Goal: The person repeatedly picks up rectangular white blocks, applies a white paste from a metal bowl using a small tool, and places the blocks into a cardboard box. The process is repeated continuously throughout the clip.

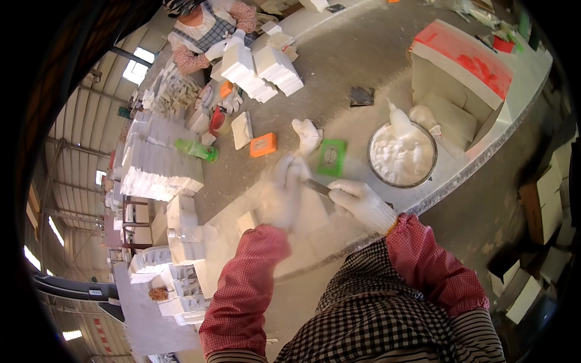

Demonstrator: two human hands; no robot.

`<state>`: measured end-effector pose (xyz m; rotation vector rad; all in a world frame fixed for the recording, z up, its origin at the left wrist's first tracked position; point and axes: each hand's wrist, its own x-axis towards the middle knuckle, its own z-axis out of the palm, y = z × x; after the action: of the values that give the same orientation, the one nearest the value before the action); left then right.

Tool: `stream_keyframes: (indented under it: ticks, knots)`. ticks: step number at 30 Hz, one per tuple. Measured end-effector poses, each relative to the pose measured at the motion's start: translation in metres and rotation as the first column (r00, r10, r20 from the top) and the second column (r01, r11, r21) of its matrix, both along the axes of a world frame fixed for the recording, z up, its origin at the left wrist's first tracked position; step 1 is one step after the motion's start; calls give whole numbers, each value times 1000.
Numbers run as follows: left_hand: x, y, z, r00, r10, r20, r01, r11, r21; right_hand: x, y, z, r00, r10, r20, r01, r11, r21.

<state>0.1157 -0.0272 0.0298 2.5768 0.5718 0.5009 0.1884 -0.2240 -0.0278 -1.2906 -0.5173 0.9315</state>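
Table, grey and dusty, runs the full width of the view, its edges bent by the lens; we suppose it carries everything so that the nearer goods lie within reach. At its left rises a tall stack of white slabs, laid flat upon one another, probably for steadiness. At the far end we see another worker, a gloved hand beside white blocks. On the right stands a carton with a red upper face, seemingly set back to spare the middle. Just before it sits a round bowl of white matter, near the right hand, perhaps for easy reach; a white bottle leans in it. The two gloved hands come near each other over the near edge. We find the right hand closed around a dark, narrow tool, which points toward the left hand, as if to be steered from one end. The left hand is blurred, and we cannot tell whether it grips anything. Beyond them lie a green box, a crumpled glove and an orange box, apparently pushed aside to leave elbow room.
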Motion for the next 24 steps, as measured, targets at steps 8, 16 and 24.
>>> stream_keyframes:
  ticks: [8, 16, 24]
  knots:
    - [0, 8, -4, 996, -59, 71, 58, 998, 18, 10, -14, 28, 878, 19, 479, 30, 995, -95]
    - [-2, 6, 0, 997, -48, 63, 45, 998, 46, 13, -17, 55, 616, 93, 782, -7, 994, -113]
    - [-3, 0, 12, 999, -43, 30, 41, 997, 62, 17, -15, 41, 707, 110, 699, 10, 986, -166]
